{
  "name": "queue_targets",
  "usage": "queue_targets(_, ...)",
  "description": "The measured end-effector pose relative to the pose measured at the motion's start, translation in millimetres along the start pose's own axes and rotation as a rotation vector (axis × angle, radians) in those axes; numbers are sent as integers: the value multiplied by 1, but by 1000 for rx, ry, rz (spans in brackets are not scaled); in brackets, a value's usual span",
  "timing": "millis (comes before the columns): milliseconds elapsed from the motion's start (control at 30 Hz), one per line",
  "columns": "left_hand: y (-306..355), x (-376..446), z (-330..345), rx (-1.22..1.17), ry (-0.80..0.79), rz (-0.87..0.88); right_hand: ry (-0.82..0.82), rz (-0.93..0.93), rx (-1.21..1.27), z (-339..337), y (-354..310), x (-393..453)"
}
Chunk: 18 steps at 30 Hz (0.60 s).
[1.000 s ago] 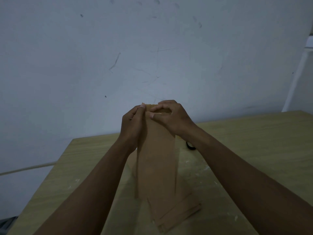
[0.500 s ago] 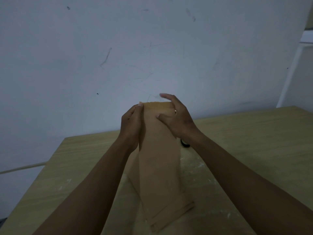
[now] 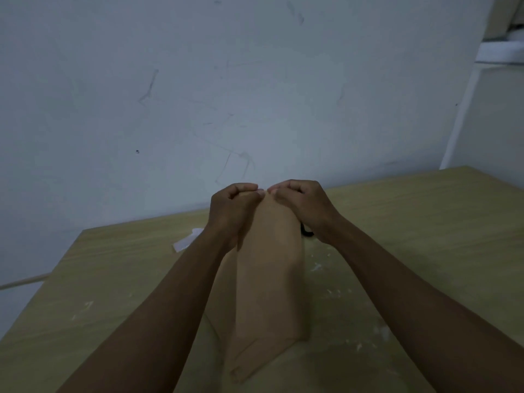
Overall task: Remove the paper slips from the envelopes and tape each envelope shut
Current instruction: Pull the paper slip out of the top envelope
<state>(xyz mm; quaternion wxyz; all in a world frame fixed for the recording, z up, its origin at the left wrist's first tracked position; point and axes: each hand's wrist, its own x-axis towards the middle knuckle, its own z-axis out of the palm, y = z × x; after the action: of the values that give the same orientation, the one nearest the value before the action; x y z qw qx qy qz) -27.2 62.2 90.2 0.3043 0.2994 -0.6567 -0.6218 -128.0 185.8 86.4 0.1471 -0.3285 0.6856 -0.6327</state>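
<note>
Envelope (image 3: 269, 268), brown paper, long: held raised on end above a stack of envelopes (image 3: 252, 361) on wooden table (image 3: 411, 222).
Left hand (image 3: 231, 207): curled, pinching envelope's top edge.
Right hand (image 3: 300, 202): curled, pinching same edge; fingertips of both nearly touching.
White paper slip (image 3: 185, 241): flat on table, far left, well apart.
Dark object (image 3: 306, 232): behind right wrist, mostly hidden; identity not clear.
Step, judged: working the mouth, opening or folding it shut; uncertain which.
Next, judged: slip out if any inside, then tape across flap.
</note>
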Motion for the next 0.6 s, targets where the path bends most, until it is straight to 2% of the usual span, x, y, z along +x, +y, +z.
queue_targets(233,-18,-12,42,-60,-4,-87,216,203,9,-27,25,-6)
queue_targets(433,-50,-26,80,-72,-42,-201,181,284,-62,-54,53,-26)
queue_targets(600,-76,-40,86,90,-133,-260,117,266,-290,-77,84,-45)
